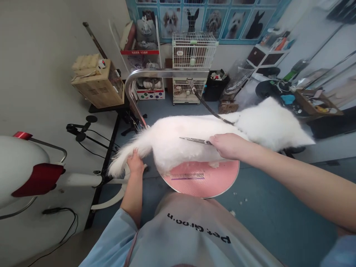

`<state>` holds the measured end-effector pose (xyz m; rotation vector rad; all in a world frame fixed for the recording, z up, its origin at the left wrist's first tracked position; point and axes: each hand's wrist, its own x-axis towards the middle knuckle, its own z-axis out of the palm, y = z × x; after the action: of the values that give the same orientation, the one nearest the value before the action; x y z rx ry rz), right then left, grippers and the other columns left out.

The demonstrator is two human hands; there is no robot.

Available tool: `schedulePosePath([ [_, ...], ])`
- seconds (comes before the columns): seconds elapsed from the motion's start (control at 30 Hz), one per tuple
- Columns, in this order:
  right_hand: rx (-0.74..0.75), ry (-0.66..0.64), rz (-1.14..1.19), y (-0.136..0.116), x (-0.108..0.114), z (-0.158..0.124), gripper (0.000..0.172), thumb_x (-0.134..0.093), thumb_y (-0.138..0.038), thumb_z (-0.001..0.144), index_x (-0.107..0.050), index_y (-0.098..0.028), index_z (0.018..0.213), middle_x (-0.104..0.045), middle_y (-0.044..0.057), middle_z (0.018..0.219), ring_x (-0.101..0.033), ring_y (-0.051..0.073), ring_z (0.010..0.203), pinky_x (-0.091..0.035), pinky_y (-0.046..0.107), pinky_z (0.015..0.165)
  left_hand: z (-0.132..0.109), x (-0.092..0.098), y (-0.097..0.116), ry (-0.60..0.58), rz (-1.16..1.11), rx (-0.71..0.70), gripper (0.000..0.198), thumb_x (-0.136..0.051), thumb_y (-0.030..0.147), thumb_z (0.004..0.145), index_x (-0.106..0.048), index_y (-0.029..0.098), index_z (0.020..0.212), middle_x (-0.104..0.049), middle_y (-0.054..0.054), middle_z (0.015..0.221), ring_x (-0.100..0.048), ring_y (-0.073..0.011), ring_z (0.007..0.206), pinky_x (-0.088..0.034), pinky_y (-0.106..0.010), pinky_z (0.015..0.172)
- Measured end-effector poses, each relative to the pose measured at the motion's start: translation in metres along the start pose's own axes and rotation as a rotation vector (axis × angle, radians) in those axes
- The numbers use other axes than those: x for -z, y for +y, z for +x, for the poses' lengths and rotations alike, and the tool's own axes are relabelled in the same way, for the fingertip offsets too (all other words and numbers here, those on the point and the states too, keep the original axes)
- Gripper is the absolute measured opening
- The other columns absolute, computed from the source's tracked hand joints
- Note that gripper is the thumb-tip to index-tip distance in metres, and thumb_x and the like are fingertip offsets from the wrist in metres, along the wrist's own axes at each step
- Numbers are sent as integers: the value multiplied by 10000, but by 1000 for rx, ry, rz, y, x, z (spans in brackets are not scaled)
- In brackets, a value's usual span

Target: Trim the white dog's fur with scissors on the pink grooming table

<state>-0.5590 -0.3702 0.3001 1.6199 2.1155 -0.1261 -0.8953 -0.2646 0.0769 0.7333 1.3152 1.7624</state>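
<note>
A white dog point(183, 126) stands on a round pink grooming table point(217, 183), its head to the right and its tail point(130, 150) to the left. My left hand point(135, 162) is closed on the tail. In my right hand point(226, 145) is a pair of scissors point(196, 140), whose blades point left and lie over the dog's side. How far the blades are from the coat I cannot tell. On the table in front of the dog lies a metal comb point(187, 177). The dog's legs are mostly hidden.
A metal grooming arm point(167, 73) arches behind the dog, with a dark leash point(211, 107) running down to its neck. White wire cages point(194, 52) stand at the back beside a black bin point(215, 91). On the left is a white machine point(25, 167) with a red part. Tufts of fur dot the floor.
</note>
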Motion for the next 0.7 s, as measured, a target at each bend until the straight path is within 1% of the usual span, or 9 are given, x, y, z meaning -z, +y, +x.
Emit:
schedulePosePath([
  [0.07,9,-9,6,1,1,1,292,-540,-87,827,-693,-131,1073,-737,126,973,-698,256,877,-394,314,671,-2,-3,5,28,-29,36,186,-568,218,930,-625,125,1081,-721,-109,1082,-687,-183,1127,-553,-370,1044],
  [0.13,5,-19,21,1,3,2,256,-587,-160,829,-699,-127,1056,-735,142,990,-697,271,872,-396,320,656,-4,-5,11,34,-46,60,164,-581,195,921,-634,122,1059,-726,-97,1058,-691,-186,1116,-560,-369,1038],
  [0.2,-4,-16,25,0,4,3,273,-614,-214,830,-697,-120,1072,-732,158,1019,-697,281,882,-402,324,652,-6,-7,15,44,-75,70,147,-607,191,904,-644,131,1032,-730,-81,1045,-693,-181,1110,-556,-363,1051],
  [0.3,-7,2,1,1,4,4,287,-561,-132,846,-691,-119,1101,-737,150,1016,-700,267,906,-404,319,676,-9,-9,19,64,-124,79,149,-641,190,878,-651,134,1016,-734,-81,1062,-694,-177,1114,-534,-378,1090],
  [0.37,-6,2,-4,1,3,4,293,-539,-88,835,-696,-124,1080,-742,141,985,-702,261,891,-397,318,671,-10,-9,20,68,-133,96,161,-668,202,863,-656,138,1010,-735,-92,1088,-695,-181,1117,-515,-399,1118],
  [0.5,2,1,17,-3,6,3,236,-589,-182,832,-704,-134,1033,-737,151,988,-696,278,853,-391,324,632,-11,-8,22,62,-151,123,144,-671,176,860,-657,121,992,-726,-115,1147,-698,-166,1089,-494,-398,1144],
  [0.53,5,9,13,-5,6,3,239,-587,-180,835,-704,-133,1038,-736,153,997,-696,277,854,-395,325,636,-11,-7,23,61,-157,123,139,-657,159,868,-656,112,998,-724,-119,1157,-697,-158,1080,-493,-388,1143],
  [0.63,9,32,-8,-9,8,3,275,-565,-95,819,-698,-131,1057,-740,144,980,-700,262,859,-405,320,667,-11,-7,24,50,-174,135,143,-617,121,887,-653,96,1023,-727,-117,1158,-696,-141,1053,-502,-372,1129],
  [0.7,11,29,-9,-12,8,3,263,-575,-98,811,-697,-134,1041,-739,143,960,-701,267,852,-408,320,667,-11,-6,24,46,-182,138,159,-613,114,885,-654,101,1038,-728,-102,1156,-697,-136,1045,-504,-373,1129],
])
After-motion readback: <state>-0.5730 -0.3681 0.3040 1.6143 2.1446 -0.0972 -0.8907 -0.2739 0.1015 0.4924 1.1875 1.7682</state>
